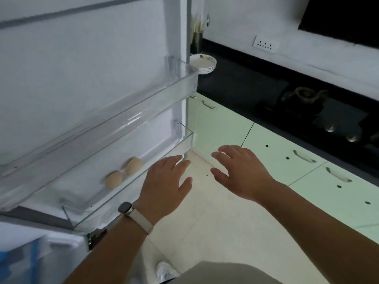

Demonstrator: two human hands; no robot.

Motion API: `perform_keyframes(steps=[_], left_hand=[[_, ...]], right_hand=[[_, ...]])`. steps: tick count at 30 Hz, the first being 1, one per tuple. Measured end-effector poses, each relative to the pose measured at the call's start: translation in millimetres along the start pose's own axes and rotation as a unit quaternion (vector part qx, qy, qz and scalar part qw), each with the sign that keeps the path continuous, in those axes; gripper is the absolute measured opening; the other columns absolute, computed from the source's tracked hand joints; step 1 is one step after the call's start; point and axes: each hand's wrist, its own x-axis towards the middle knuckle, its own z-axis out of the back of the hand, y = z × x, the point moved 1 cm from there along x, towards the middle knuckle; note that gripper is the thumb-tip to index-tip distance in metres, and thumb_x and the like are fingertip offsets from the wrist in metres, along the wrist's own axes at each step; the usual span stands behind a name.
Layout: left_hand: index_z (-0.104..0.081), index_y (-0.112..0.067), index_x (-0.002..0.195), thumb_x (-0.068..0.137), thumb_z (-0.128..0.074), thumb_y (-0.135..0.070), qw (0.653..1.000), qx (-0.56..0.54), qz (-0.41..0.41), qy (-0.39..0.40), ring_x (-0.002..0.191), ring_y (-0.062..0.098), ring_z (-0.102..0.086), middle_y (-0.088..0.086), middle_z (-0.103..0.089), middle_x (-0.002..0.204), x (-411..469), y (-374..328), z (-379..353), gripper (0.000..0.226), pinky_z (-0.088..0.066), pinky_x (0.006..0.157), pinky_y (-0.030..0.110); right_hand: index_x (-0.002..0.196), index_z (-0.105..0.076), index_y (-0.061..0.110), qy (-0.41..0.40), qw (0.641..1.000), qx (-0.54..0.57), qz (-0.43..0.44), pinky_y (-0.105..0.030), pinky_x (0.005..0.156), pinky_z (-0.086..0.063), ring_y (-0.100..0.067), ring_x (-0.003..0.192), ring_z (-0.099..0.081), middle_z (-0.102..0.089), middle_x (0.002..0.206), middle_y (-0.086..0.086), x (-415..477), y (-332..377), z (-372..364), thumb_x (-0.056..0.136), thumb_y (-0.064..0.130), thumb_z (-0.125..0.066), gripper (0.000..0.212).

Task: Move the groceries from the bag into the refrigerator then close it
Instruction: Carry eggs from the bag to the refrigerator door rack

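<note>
The open refrigerator door fills the left half of the view, its white inner side facing me. Two clear door shelves run across it: an upper shelf with nothing visible in it, and a lower shelf. Two light brown eggs lie side by side in the lower shelf. My left hand, a watch on its wrist, hovers palm down with fingers apart just right of the lower shelf's front wall. My right hand is spread open further right, over the floor. Neither hand holds anything. No grocery bag is visible.
Pale green cabinets with metal handles stand to the right under a black counter. A stack of white plates and a gas hob sit on the counter. Light tiled floor lies below my hands.
</note>
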Motion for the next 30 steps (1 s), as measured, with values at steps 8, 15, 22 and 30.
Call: perform_keyframes(steps=[8, 15, 22, 30], left_hand=[[-0.059, -0.021, 0.132, 0.093, -0.040, -0.048, 0.995, 0.011, -0.086, 0.045, 0.128, 0.026, -0.053, 0.003, -0.059, 0.138, 45.7, -145.1, -43.7, 0.052, -0.045, 0.103, 0.045], [-0.060, -0.021, 0.132, 0.093, -0.040, -0.049, 0.983, -0.001, -0.176, 0.060, 0.129, 0.024, -0.052, 0.002, -0.058, 0.138, 75.1, -283.9, -92.0, 0.051, -0.043, 0.103, 0.043], [-0.061, -0.019, 0.130, 0.093, -0.041, -0.048, 0.948, 0.047, -0.304, 0.085, 0.126, 0.029, -0.054, 0.005, -0.059, 0.135, 84.1, -399.5, -127.8, 0.052, -0.045, 0.104, 0.048], [-0.063, -0.018, 0.128, 0.092, -0.044, -0.048, 0.902, 0.041, -0.420, 0.097, 0.125, 0.029, -0.054, 0.006, -0.061, 0.132, 92.1, -487.1, -158.2, 0.050, -0.044, 0.104, 0.049]], right_hand=[[0.122, -0.062, 0.023, -0.015, 0.995, -0.021, -0.095, -0.042, 0.098, -0.046, -0.029, 0.115, -0.059, -0.063, 0.125, -0.004, -103.5, -118.6, 26.7, 0.091, 0.055, -0.034, 0.053], [0.125, -0.061, 0.024, -0.010, 0.982, -0.025, -0.189, -0.043, 0.101, -0.044, -0.029, 0.121, -0.056, -0.061, 0.129, -0.002, -211.8, -222.3, 37.7, 0.090, 0.057, -0.027, 0.058], [0.121, -0.062, 0.022, -0.042, 0.958, -0.004, -0.284, -0.043, 0.099, -0.045, -0.029, 0.119, -0.057, -0.062, 0.125, -0.003, -312.8, -289.6, 47.0, 0.090, 0.055, -0.033, 0.054], [0.121, -0.061, 0.021, -0.079, 0.914, 0.004, -0.398, -0.042, 0.096, -0.046, -0.028, 0.115, -0.058, -0.062, 0.124, -0.002, -401.8, -315.3, 58.0, 0.092, 0.053, -0.034, 0.051]])
